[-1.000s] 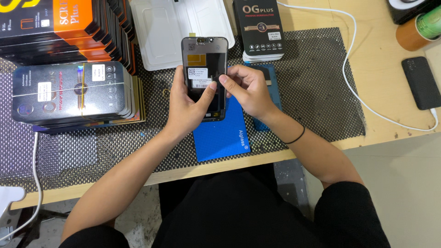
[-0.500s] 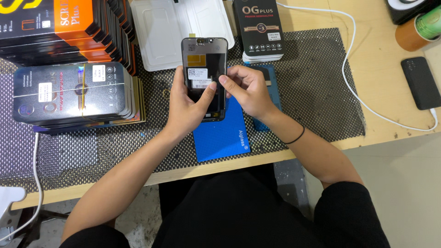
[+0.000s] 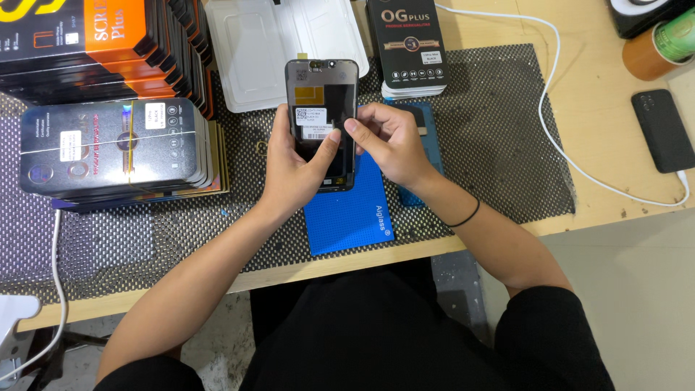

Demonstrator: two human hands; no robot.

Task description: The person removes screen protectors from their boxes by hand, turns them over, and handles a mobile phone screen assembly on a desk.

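In the head view, the left hand [image 3: 293, 170] gripped a dark phone screen panel [image 3: 322, 94] by its left edge and lower part, back side up, with the thumb laid across the white label on it. The panel was held upright in the picture, above a blue pad [image 3: 351, 210] that lay on the black mesh mat [image 3: 492, 130]. The right hand [image 3: 394, 145] closed around the panel's right edge, its thumb tip pressed onto the label just beside the left thumb (a thin black band sat on that wrist). Both hands therefore clasped the same panel.

Behind the panel lay a white plastic tray [image 3: 253, 51] and a black retail box [image 3: 405, 43]. To the left stood a stack of dark boxed packs [image 3: 116, 145], with orange-and-black boxes [image 3: 94, 36] behind it. A white cable [image 3: 557, 137] ran across the wooden table [image 3: 601, 87] to a black phone [image 3: 662, 130] near the right edge.
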